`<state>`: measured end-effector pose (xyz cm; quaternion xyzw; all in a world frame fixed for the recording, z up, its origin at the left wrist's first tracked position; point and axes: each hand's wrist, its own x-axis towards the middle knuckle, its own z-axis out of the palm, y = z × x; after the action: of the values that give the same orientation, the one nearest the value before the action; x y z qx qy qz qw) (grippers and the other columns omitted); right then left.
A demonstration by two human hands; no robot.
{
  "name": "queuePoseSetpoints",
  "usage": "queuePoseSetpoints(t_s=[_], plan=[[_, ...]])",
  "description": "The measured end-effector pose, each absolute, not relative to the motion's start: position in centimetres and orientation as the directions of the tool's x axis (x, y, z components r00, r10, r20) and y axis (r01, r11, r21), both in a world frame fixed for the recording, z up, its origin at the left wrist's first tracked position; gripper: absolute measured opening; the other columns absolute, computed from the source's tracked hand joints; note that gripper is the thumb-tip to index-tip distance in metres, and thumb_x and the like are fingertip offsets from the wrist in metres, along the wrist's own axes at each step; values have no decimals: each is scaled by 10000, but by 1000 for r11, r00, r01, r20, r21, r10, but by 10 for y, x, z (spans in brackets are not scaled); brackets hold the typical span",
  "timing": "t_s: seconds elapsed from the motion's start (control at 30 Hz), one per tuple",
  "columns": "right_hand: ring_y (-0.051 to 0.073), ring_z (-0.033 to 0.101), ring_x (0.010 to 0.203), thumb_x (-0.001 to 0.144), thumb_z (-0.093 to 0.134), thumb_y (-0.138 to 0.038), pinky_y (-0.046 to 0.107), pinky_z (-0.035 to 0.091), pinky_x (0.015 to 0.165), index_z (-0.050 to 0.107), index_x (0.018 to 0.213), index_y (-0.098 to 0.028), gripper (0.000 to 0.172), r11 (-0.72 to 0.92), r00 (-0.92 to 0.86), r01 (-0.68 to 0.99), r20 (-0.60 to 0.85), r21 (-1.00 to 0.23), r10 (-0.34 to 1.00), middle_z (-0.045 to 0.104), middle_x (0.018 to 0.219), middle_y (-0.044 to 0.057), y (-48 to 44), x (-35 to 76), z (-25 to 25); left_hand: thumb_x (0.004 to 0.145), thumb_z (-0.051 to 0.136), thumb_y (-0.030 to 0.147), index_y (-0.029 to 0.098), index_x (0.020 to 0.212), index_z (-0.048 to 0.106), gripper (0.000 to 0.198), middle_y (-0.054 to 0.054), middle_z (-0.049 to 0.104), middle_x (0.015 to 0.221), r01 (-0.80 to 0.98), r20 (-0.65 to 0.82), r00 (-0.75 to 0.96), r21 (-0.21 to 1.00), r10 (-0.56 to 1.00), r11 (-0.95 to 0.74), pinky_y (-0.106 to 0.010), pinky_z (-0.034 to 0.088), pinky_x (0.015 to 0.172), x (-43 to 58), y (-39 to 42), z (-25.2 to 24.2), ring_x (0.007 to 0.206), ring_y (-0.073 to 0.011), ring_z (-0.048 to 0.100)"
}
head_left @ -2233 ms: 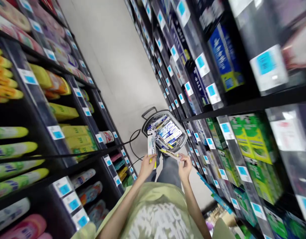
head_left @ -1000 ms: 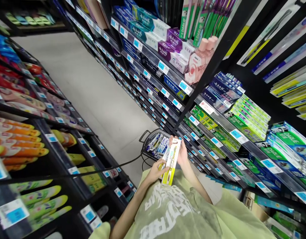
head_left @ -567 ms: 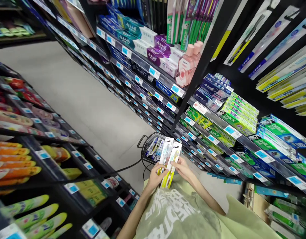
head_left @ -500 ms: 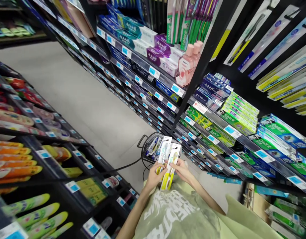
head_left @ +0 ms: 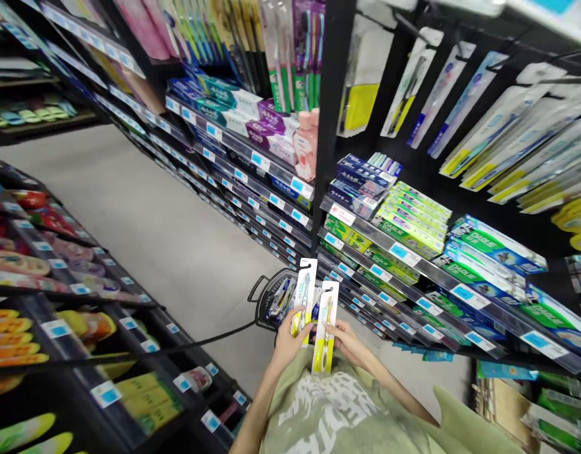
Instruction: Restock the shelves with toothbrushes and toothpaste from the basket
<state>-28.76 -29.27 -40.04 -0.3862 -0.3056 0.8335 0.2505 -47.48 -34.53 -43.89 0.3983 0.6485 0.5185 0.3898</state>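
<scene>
My left hand (head_left: 289, 335) is closed on a packaged toothbrush (head_left: 306, 285) with a white top and a yellow lower part. A second packaged toothbrush (head_left: 327, 315), also white and yellow, is gripped by my right hand (head_left: 349, 342). The two packs stand side by side in front of my shirt, the right one a little lower. Just beyond them a dark basket (head_left: 260, 302) holds several small packages, partly hidden by the left pack and my left hand.
On the right, a shelf carries toothpaste boxes (head_left: 406, 230), with hanging toothbrush packs (head_left: 496, 135) above. A pink bottle (head_left: 305, 148) stands past the black upright (head_left: 330, 126). Left, a lower shelf holds orange bottles (head_left: 13, 340). Grey aisle floor (head_left: 176, 233) runs between.
The view has turned toward the right, showing more hanging packs. The two toothbrush packs, overlapping before, are now farther apart, with the right one lower. Both hands keep their hold.
</scene>
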Motion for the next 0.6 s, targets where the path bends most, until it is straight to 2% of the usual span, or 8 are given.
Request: queuePoseSetpoints(t_s=[0.1, 0.17, 0.3, 0.4, 0.5, 0.6], plan=[[285, 771, 820, 743, 860, -577, 425, 612, 792, 788, 847, -190, 406, -648, -548, -227, -455, -727, 702, 779, 803, 73, -284, -251, -395, 836, 743, 432, 226, 1411, 544, 643, -144, 634, 1387, 51, -89, -370, 992, 925, 116, -449, 505, 1085, -432, -325, -431, 1261, -301, 641], [284, 762, 798, 736, 855, -601, 422, 608, 777, 791, 834, -197, 421, -596, -496, -267, -422, -758, 759, 765, 754, 61, -279, -227, -393, 858, 729, 457, 235, 1464, 491, 688, -155, 607, 1435, 7, -92, -319, 995, 943, 100, -443, 517, 1083, -402, -315, -425, 1278, -305, 637], [256, 729, 722, 676, 888, -611, 385, 588, 725, 785, 828, -192, 457, -478, -324, -354, -374, -804, 869, 732, 691, 39, -274, -186, -387, 827, 752, 549, 236, 1409, 549, 692, -154, 603, 1455, -64, -101, -275, 994, 956, 87, -446, 507, 1110, -346, -304, -418, 1351, -343, 589], [230, 710, 702, 686, 871, -634, 360, 568, 711, 777, 909, -182, 512, -377, -195, -429, -323, -821, 926, 739, 750, 42, -267, -158, -374, 800, 752, 607, 231, 1378, 581, 711, -143, 622, 1444, -142, -158, -254, 982, 954, 125, -409, 548, 1051, -308, -300, -411, 1354, -360, 586], [221, 712, 811, 706, 875, -589, 322, 547, 766, 767, 990, -205, 490, -240, -52, -450, -243, -860, 969, 755, 885, 43, -263, -127, -353, 765, 770, 628, 213, 1299, 622, 692, -135, 707, 1312, -182, -178, -154, 972, 972, 149, -387, 578, 975, -273, -296, -399, 1217, -352, 678], [221, 702, 845, 730, 871, -557, 303, 541, 753, 749, 1029, -231, 458, -138, 64, -450, -186, -883, 980, 744, 911, 35, -267, -97, -337, 729, 794, 650, 212, 1198, 633, 661, -120, 776, 1091, -216, -157, -2, 964, 988, 153, -395, 587, 911, -249, -290, -386, 1026, -335, 745]])
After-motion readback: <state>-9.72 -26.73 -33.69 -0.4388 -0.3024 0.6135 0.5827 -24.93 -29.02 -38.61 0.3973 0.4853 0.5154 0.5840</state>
